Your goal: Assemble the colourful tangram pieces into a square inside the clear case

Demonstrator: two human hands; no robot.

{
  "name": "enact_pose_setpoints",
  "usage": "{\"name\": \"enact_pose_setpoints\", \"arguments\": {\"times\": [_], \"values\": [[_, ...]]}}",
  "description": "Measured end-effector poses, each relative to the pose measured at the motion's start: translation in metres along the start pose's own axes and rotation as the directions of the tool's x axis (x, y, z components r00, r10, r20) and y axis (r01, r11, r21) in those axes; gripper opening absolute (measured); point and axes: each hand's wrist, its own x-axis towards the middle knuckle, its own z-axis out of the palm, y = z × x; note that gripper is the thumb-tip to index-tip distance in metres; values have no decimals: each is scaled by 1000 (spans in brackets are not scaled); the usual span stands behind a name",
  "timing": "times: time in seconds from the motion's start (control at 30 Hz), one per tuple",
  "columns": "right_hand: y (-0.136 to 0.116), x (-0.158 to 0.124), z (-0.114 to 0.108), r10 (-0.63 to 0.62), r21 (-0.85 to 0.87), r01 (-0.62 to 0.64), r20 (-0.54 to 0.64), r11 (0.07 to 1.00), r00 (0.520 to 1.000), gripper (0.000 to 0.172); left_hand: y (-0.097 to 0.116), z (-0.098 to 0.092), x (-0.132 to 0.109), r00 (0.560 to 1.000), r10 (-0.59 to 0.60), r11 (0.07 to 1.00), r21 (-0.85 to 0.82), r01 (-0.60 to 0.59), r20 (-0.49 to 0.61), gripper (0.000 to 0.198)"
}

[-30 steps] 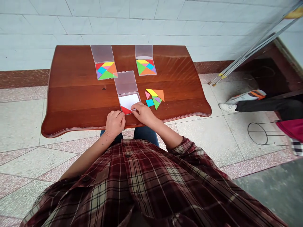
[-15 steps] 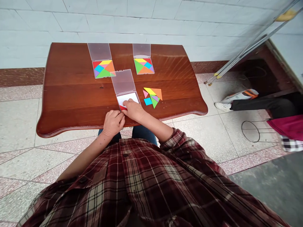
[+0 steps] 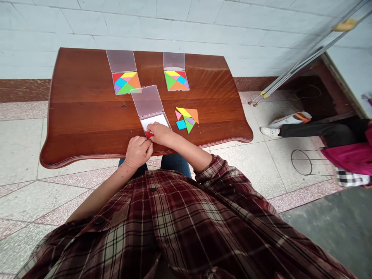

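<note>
A clear plastic tangram case [image 3: 147, 101] lies open at the table's near edge, its lid folded back and a white sheet [image 3: 151, 121] inside. My right hand [image 3: 161, 133] reaches over the case, thumb and fingers closed on a red tangram piece [image 3: 149, 135] at its near left corner. My left hand [image 3: 138, 151] is curled against the near edge of the case; its fingertips are partly hidden. Loose tangram pieces lie right of the case: a yellow parallelogram [image 3: 183, 112], an orange triangle [image 3: 193, 114], a blue square [image 3: 181, 124], a pink triangle [image 3: 178, 115], and green and purple triangles.
Two filled tangram cases, left [image 3: 126, 83] and right [image 3: 176, 80], stand open at the back of the brown wooden table [image 3: 87, 120]. The near case's lid overlaps the left one's corner. Crutches [image 3: 286, 73] lean at the right; another person's leg [image 3: 302, 130] is beyond.
The open case has turned slightly, its lid swinging left over the filled case's corner. My right hand has shifted a little left with the red piece. The whole view has moved slightly.
</note>
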Motion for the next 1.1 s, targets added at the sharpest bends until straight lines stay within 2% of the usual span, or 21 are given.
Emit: {"name": "enact_pose_setpoints", "arguments": {"times": [0.1, 0.2, 0.4, 0.53, 0.63, 0.73, 0.87, 1.1], "values": [[0, 2, -1, 16, 60, -18, 30, 998, 999, 30, 0, 1, 0, 1000, 11, 1000, 10, -11, 19, 25], [-2, 3, -6, 23, 92, -28, 50, 995, 999, 29, -1, 3, -1, 999, 33, 999, 28, -32, -14, 24], [-2, 1, -15, 30, 172, -36, 39, 984, 999, 15, -1, 4, 0, 999, 37, 998, 56, -36, -11, 23], [9, 7, -20, -3, 313, -6, 28, 950, 1000, 14, 0, 2, 1, 999, 49, 998, 36, -48, -20, 24], [24, 18, -24, -33, 352, 34, -7, 935, 999, 15, 0, 2, 2, 1000, 15, 1000, -6, -15, -4, 23], [42, 28, -31, -164, 330, 151, 11, 932, 986, 15, 0, 4, 2, 999, -33, 998, -56, 35, 35, 22], [50, 31, -43, -322, 230, 284, 144, 931, 936, 12, 0, 4, 1, 998, -38, 998, -45, 40, 40, 24], [38, 25, -57, -308, 53, 306, 285, 951, 908, 15, 1, 0, 2, 994, -57, 998, -35, 61, 94, 22]]}}
